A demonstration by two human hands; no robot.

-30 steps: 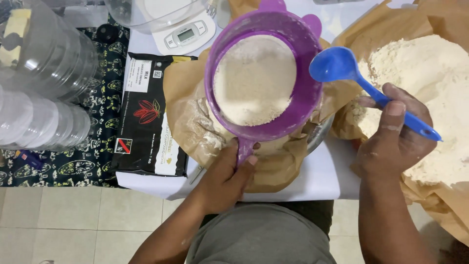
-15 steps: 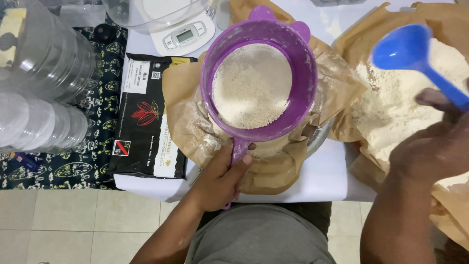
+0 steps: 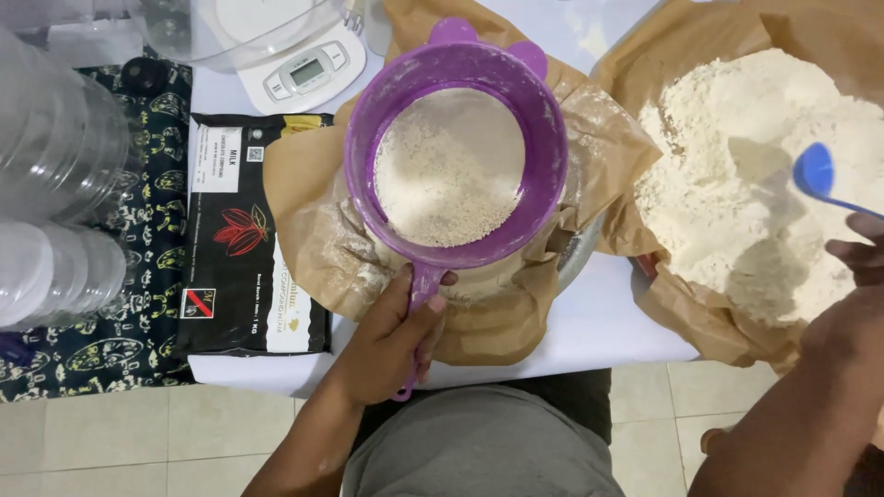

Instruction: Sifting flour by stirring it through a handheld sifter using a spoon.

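Purple sieve (image 3: 456, 152) handle sits gripped in the left hand (image 3: 391, 336); the right hand (image 3: 852, 304) clutches a blue scoop (image 3: 815, 173).

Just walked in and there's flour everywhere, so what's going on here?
A person is sifting flour. Their left hand grips the handle of a purple sieve, part full of flour, held over a paper-lined bowl. Their right hand holds a blue scoop over the big flour heap in an open brown paper sack. A kitchen scale and a black packet sit to the left.
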